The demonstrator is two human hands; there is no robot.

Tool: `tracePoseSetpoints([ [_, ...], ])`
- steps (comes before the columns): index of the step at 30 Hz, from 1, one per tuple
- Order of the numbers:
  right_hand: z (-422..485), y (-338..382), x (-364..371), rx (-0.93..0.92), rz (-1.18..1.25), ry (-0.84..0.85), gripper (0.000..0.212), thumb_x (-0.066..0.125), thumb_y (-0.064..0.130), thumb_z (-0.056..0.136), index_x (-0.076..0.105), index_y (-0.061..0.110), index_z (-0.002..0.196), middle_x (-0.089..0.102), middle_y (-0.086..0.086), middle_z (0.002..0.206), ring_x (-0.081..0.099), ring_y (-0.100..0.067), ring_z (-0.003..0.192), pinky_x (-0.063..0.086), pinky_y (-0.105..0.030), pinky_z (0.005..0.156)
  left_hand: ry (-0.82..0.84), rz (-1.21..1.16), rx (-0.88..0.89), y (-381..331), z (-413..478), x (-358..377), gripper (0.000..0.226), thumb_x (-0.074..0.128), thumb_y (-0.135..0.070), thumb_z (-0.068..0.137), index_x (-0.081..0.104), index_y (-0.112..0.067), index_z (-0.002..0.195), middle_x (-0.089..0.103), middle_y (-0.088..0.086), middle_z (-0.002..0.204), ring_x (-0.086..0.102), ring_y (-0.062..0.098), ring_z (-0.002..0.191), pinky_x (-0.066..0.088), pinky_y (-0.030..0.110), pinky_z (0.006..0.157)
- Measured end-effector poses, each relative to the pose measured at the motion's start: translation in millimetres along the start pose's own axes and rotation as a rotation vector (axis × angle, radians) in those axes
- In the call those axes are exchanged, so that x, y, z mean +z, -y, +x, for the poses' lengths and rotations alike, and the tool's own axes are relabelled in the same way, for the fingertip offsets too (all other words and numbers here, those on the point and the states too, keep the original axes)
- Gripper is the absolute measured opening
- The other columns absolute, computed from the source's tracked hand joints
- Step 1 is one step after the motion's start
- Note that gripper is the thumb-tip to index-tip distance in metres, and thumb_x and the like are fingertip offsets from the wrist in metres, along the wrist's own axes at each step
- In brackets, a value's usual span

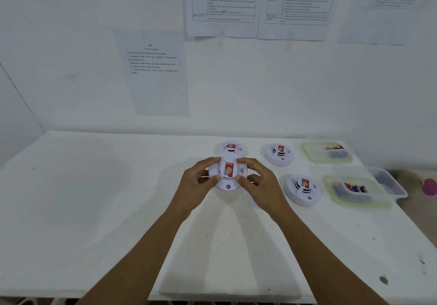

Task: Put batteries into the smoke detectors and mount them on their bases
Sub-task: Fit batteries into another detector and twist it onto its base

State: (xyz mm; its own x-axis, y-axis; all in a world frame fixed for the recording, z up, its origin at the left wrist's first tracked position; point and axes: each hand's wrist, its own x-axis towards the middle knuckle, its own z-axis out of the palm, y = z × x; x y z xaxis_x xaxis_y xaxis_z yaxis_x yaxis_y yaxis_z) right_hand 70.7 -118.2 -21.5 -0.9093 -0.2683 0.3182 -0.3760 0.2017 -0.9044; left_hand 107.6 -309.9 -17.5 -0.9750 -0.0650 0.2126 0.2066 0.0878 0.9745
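Note:
A round white smoke detector (227, 174) with a red label on top is held above the middle of the white table (94, 210). My left hand (197, 184) grips its left rim and my right hand (256, 184) grips its right rim, fingers curled around the edge. Three more white detectors with red labels rest on the table: one just behind the held one (233, 147), one at the back right (279, 154), one to the right (302, 188). Batteries lie in a clear tray (354, 190) at the right and in another tray (327, 153) behind it.
A clear plastic tub (387, 181) sits under the near battery tray at the table's right edge. A pink object (429, 186) lies beyond that edge. Printed sheets (156, 72) hang on the white wall behind the table.

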Motion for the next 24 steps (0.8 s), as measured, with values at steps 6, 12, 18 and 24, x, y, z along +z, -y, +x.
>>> tracePoseSetpoints([
  [6,3.3,-2.4,1.2,-0.003,-0.004,-0.006,0.035,0.068,0.017,0.090,0.061,0.021,0.124,0.065,0.007,0.121,0.067,-0.014,0.101,0.059,-0.029,0.080,0.002,-0.002,0.004,-0.8,2.2,-1.3,0.041,0.068,-0.005,0.088,0.064,-0.033,0.119,0.065,-0.009,0.125,0.066,0.014,0.109,0.056,0.030,0.088],
  [12,4.5,-3.2,2.9,-0.002,-0.010,-0.005,0.036,0.068,0.018,0.090,0.060,0.021,0.125,0.065,0.007,0.122,0.067,-0.015,0.102,0.058,-0.027,0.080,-0.001,0.014,-0.001,0.9,4.3,-2.6,0.041,0.069,-0.007,0.088,0.063,-0.031,0.120,0.065,-0.007,0.126,0.065,0.016,0.110,0.056,0.030,0.089],
  [18,5.0,-2.3,3.7,-0.003,-0.002,-0.010,0.036,0.068,0.016,0.090,0.061,0.020,0.125,0.066,0.007,0.120,0.067,-0.014,0.100,0.058,-0.028,0.079,0.003,0.019,0.000,2.7,6.0,-4.3,0.041,0.069,-0.007,0.088,0.063,-0.025,0.124,0.065,-0.005,0.128,0.065,0.017,0.110,0.057,0.035,0.091],
  [24,4.9,-3.4,4.5,-0.001,-0.006,-0.020,0.036,0.068,0.016,0.090,0.061,0.020,0.125,0.066,0.007,0.120,0.067,-0.012,0.099,0.057,-0.025,0.078,0.000,0.017,-0.007,3.2,6.8,-3.9,0.041,0.069,-0.006,0.088,0.064,-0.029,0.122,0.065,-0.006,0.126,0.065,0.015,0.110,0.056,0.035,0.092],
])
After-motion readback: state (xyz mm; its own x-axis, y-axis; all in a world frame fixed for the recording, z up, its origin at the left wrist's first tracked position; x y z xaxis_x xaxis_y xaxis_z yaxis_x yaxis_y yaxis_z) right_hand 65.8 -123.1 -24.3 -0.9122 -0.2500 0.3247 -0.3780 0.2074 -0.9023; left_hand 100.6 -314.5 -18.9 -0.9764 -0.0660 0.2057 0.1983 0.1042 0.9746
